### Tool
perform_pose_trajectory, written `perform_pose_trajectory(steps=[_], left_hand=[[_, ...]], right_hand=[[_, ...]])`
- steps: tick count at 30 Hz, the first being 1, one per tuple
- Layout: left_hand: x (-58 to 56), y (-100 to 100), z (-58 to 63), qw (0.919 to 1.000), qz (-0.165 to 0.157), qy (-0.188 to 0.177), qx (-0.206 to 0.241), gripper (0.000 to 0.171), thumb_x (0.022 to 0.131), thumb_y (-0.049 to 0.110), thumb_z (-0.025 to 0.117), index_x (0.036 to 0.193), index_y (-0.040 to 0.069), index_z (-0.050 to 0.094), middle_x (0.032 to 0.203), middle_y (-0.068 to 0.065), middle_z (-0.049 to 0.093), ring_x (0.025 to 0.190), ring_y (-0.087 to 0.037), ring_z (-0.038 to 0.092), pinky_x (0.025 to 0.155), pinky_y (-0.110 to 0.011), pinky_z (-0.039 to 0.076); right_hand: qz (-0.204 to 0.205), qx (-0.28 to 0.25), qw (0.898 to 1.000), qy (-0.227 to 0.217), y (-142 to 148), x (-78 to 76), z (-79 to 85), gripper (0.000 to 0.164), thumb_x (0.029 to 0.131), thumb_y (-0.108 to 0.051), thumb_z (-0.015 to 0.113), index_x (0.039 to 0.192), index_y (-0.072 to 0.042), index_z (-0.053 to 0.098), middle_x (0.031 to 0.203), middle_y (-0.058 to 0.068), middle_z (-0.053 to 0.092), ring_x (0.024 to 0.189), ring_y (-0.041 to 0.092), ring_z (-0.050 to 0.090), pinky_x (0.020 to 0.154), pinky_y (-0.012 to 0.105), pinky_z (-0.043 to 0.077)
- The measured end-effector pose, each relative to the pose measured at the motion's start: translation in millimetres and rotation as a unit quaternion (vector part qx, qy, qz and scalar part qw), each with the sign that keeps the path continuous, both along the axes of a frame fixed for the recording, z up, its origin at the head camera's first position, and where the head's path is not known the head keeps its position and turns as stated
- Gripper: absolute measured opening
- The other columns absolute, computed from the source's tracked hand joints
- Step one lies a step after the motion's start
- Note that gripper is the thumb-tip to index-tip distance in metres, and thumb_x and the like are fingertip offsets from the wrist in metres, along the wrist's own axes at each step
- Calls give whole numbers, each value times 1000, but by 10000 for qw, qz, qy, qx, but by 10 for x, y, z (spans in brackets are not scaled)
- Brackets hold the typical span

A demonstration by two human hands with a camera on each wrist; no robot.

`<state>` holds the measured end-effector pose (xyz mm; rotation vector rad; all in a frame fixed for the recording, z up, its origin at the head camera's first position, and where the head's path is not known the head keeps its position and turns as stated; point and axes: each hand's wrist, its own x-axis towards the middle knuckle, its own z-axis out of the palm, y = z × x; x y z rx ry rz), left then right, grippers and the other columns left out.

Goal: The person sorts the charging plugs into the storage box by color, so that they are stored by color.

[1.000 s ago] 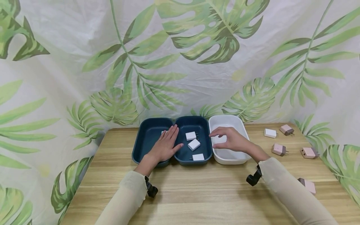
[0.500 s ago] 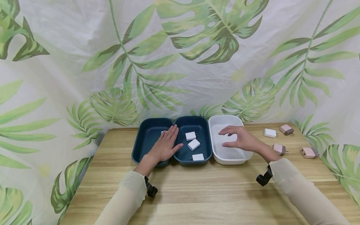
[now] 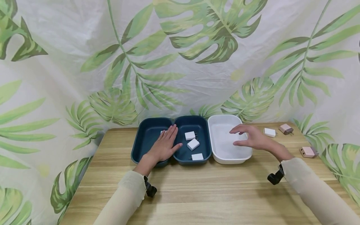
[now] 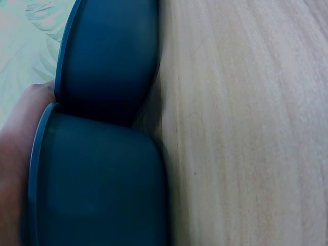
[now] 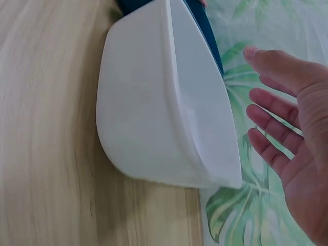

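Note:
My left hand [image 3: 164,144] lies with straight fingers across the adjoining rims of the left dark blue bin [image 3: 135,147] and the middle dark blue bin [image 3: 208,150]. A white charger plug [image 3: 162,132] in the left bin is partly hidden behind its fingers. Several white charger plugs [image 3: 193,144] lie in the middle bin. My right hand [image 3: 251,137] hovers over the right side of the white bin [image 3: 225,161], thumb and fingers spread apart. In the right wrist view, nothing is between the fingers [image 5: 271,105] of that hand.
On the table's right side lie a white charger plug [image 3: 270,132] and pink-and-brown charger plugs [image 3: 286,129], one of them a pink plug [image 3: 307,152] near the right edge. A leaf-print cloth [image 3: 197,78] hangs behind the wooden table [image 3: 197,193].
My right hand has moved right across the white bin, its fingers still apart. The arm now covers pink plugs seen earlier. My left hand has stayed in place.

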<state>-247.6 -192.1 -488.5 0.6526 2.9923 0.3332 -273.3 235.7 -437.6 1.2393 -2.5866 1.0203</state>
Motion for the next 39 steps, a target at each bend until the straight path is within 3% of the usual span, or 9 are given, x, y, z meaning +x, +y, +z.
perform_pose_trajectory(steps=[10,14,18,24,31,35,39], left_hand=[[-12,-10,-23,10000,-32,35,74,84,111,57,40,171,6,8,179,-9,1,165,-27,1,132,-53,9],[-11,-11,-22,9999,-35,55,86,84,111,56,41,171,5,10,179,-10,2,165,-28,2,132,-54,10],[-5,-7,-8,10000,-5,57,66,84,111,57,41,170,5,11,179,-9,2,165,-28,3,132,-53,10],[3,-11,-16,10000,10,33,63,84,111,58,39,171,6,9,179,-8,1,165,-26,1,132,-52,9],[4,-10,-12,10000,-6,5,46,85,111,58,39,171,7,7,179,-8,-1,165,-26,-1,132,-52,8],[4,-7,-8,10000,-8,-12,23,85,111,59,38,171,7,6,179,-8,-1,165,-25,-1,132,-53,8],[1,-10,-13,10000,1,-2,50,85,111,58,38,171,7,7,179,-8,-1,165,-26,0,132,-53,9]], right_hand=[[-435,334,9985,19,287,25,51,39,82,-12,92,118,-4,79,123,11,76,112,34,71,84,46,62],[-630,444,9970,-5,422,25,50,41,83,-13,91,121,-4,79,127,15,74,107,28,72,85,46,62],[-696,515,9962,36,553,9,49,43,84,-12,90,125,-3,77,127,13,75,102,26,72,85,41,61],[-754,603,9953,99,685,-1,74,44,83,-8,89,125,-6,78,127,14,75,109,30,71,84,38,61],[-956,564,9938,44,800,-40,41,43,82,-10,91,123,-9,79,124,11,76,105,17,70,85,29,60],[-1121,609,9918,-53,879,-69,20,41,83,-14,92,121,-10,79,122,10,77,102,5,69,86,32,61],[-1304,739,9882,-305,961,-87,9,40,85,-18,90,123,-12,79,124,11,77,102,8,69,86,36,61]])
